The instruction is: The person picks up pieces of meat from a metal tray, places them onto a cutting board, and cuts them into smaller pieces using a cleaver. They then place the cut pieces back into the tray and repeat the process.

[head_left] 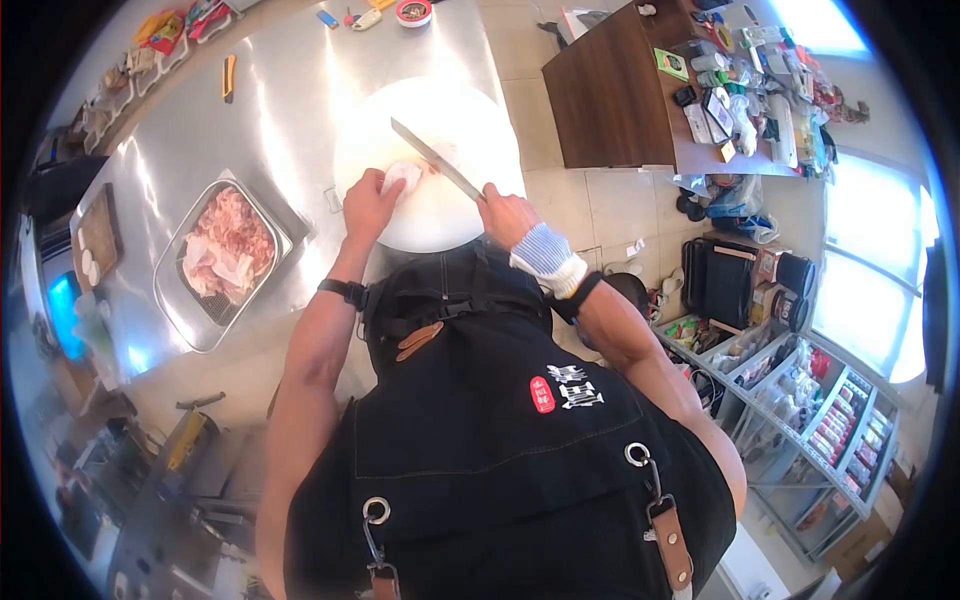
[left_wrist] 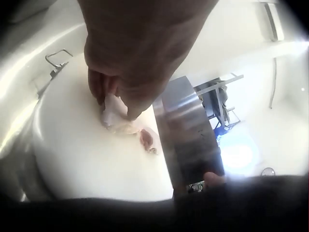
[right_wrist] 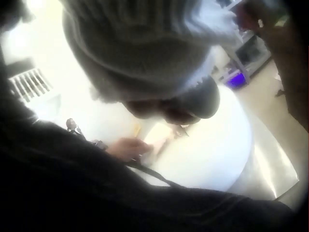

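A round white cutting board lies on the metal table. My left hand pinches a pale piece of raw chicken against it, thumb and fingertips around the skin. In the left wrist view, a reddish end of meat sticks out toward the blade. My right hand, with a knitted white-and-blue cuff at the wrist, grips a cleaver by its handle. Its wide blade stands over the board to the right of the chicken, slanting away to the upper left in the head view.
Left of the board, a rectangular metal tray holds a heap of raw chicken. A yellow utility knife and a red-rimmed bowl lie farther back. At the table's left end is a wooden board. A brown desk stands across the floor.
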`<action>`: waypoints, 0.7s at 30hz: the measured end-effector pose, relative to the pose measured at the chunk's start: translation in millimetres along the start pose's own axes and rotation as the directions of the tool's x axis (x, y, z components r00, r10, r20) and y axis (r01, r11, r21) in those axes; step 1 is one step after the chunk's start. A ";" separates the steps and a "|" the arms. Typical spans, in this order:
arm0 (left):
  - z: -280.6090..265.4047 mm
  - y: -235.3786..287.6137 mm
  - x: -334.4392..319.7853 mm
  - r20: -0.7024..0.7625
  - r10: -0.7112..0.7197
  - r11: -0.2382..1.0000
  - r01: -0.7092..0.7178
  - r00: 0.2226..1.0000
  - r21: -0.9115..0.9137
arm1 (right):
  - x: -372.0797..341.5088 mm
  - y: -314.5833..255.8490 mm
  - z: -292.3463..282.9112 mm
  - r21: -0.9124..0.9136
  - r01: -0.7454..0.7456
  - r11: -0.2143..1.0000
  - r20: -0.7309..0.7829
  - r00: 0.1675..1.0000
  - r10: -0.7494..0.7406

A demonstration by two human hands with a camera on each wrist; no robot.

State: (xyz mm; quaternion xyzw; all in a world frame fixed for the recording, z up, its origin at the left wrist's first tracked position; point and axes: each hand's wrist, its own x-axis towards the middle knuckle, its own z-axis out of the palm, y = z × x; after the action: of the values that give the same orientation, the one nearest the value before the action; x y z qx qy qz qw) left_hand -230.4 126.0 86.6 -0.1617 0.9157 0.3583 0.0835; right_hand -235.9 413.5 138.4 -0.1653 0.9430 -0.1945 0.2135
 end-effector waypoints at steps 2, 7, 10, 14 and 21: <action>-8.5 1.4 -18.4 -0.143 0.153 0.981 -0.133 0.978 0.142 | -21.4 -5.4 -7.0 -0.027 0.008 1.000 0.026 1.000 -0.007; 4.2 -23.6 -20.7 -0.116 0.400 0.917 -0.397 0.909 0.045 | -40.5 -26.5 -24.1 -0.066 0.058 0.996 0.138 0.989 -0.048; 11.2 -26.8 -17.6 -0.135 0.414 0.909 -0.416 0.900 0.014 | -38.2 -32.4 -18.9 -0.098 0.094 0.991 0.163 0.984 -0.077; 10.7 -25.1 -16.0 -0.139 0.391 0.918 -0.396 0.910 -0.004 | -28.5 -29.0 -8.2 -0.100 0.093 0.991 0.182 0.981 -0.073; 3.8 -28.7 -9.5 -0.133 0.404 0.913 -0.408 0.905 -0.002 | 23.7 -44.6 28.4 -0.117 0.121 0.986 0.148 0.984 -0.103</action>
State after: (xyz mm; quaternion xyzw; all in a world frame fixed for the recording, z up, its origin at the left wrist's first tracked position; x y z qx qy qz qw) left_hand -211.1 111.0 68.3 0.0081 0.9273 0.3702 -0.0549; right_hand -232.7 356.9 126.3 -0.2447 0.9250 -0.1342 0.2577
